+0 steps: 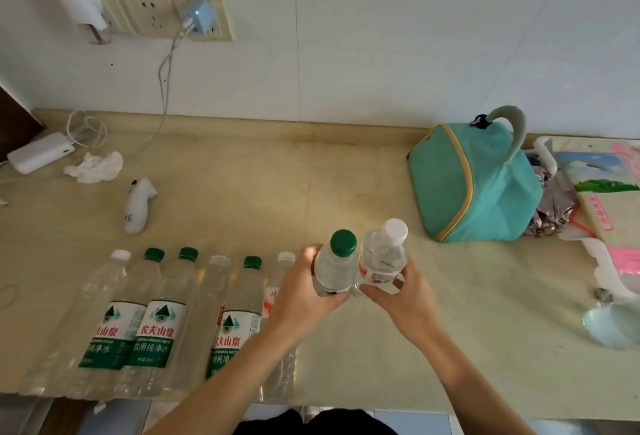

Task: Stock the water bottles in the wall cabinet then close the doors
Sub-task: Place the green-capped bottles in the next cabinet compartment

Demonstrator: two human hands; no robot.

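Left hand (304,291) grips green-capped bottle (335,266), right hand (403,299) white-capped bottle (382,254); likely carrying 2 per trip; 6 bottles (156,317) wait left.

A beige desk (346,175) carries six bottles (156,323) at seven o'clock, a power bank (40,157) and tissue (95,166) at ten, a teal bag (471,185) at two.
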